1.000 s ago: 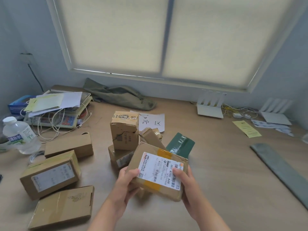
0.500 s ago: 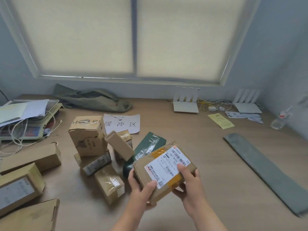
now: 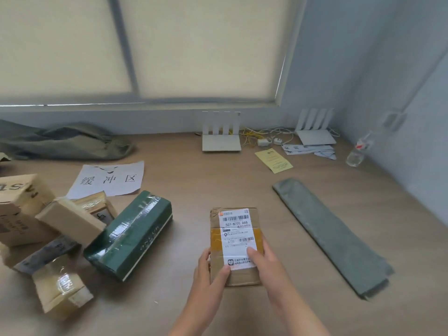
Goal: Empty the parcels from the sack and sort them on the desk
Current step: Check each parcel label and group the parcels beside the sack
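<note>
A: Quick progress check. What have we got in hand?

B: Both hands are on one flat brown cardboard parcel with a white barcode label point(image 3: 238, 229). The left hand point(image 3: 208, 270) grips its near left edge with the thumb on top. The right hand point(image 3: 266, 265) grips the near right edge with the thumb on the label. So both are clamped on it, label up.

A: Is it down on the wooden desk point(image 3: 194, 178) or in the air?

B: We can't tell. It sits flat and very low, with its far end pointing away from the hands. We'd call it mid-placement.

A: Sack?

B: The olive-green cloth sack point(image 3: 65, 141) lies slumped far beyond the left hand, by the wall. It looks flat, so we judge it emptied, though we can't see inside.

A: So the emptying is done. Sorting?

B: Mostly left to do, we think. Left of the left hand there's a jumbled heap. We see a dark green taped box point(image 3: 131, 236), a tan cardboard box leaning across others point(image 3: 70, 221) and a small parcel wrapped in clear tape point(image 3: 60, 287). More are cut off at the frame edge. They touch and overlap, just this side of a white paper sheet with three black characters point(image 3: 109, 180).

A: Anything sorted on the right?

B: Right of the right hand there's only a long grey-green flat pouch point(image 3: 332, 236), apart from our parcel. We read this parcel as the first one into that area.

A: What's left?

B: Let go of this one, then work through the heap piece by piece.
</note>
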{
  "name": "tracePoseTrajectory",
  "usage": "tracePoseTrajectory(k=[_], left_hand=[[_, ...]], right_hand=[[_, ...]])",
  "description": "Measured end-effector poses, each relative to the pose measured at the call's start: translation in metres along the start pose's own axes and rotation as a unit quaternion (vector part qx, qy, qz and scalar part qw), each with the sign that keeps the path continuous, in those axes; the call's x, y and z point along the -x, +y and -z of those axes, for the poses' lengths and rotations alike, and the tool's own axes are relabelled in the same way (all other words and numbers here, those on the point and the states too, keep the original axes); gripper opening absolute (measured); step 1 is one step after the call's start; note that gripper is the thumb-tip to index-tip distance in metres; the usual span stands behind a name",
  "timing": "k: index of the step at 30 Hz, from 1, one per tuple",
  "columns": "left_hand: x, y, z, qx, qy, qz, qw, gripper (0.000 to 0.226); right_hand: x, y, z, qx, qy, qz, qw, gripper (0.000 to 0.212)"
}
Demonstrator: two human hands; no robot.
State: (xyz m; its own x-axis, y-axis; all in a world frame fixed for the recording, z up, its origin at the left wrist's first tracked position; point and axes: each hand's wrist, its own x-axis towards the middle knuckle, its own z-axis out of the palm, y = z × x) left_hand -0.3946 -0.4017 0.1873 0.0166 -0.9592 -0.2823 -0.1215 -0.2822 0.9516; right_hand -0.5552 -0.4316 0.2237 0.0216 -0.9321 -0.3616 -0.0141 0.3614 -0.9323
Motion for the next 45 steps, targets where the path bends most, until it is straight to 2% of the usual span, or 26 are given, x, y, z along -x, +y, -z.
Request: tracePoseTrajectory(k=[3,6,10,14,19,34,41,45], left_hand=[[-0.017,-0.005,-0.048,-0.013,-0.001,-0.026,1.0,0.043],[-0.036,-0.012,-0.088,-0.008,-0.018,-0.017,1.0,0.051],[-0.068,-0.037,-0.123,-0.014,0.003,0.029,0.999,0.062],[-0.099,-0.045,-0.141,-0.031,0.017,0.04,0.999,0.061],[-0.145,-0.042,-0.146,-0.026,0.021,0.04,0.999,0.052],[-0.282,-0.007,-0.148,-0.043,0.028,0.043,0.998,0.058],[-0.288,0.0,-0.146,-0.065,0.021,0.056,0.996,0.059],[-0.269,0.017,-0.133,-0.088,0.008,0.088,0.992,0.079]], right_hand=[[-0.022,0.018,0.042,0.041,0.017,-0.013,0.999,0.052],[-0.045,0.037,0.07,0.076,0.045,-0.01,0.996,0.049],[-0.077,0.064,0.093,0.089,0.062,-0.036,0.993,0.047],[-0.108,0.074,0.106,0.093,0.071,-0.047,0.992,0.046],[-0.155,0.069,0.112,0.12,0.069,-0.034,0.99,0.044],[-0.297,0.035,0.121,0.215,0.055,0.033,0.975,0.04],[-0.311,0.037,0.121,0.251,0.065,0.034,0.965,0.045],[-0.29,0.016,0.108,0.295,0.132,0.05,0.945,0.048]])
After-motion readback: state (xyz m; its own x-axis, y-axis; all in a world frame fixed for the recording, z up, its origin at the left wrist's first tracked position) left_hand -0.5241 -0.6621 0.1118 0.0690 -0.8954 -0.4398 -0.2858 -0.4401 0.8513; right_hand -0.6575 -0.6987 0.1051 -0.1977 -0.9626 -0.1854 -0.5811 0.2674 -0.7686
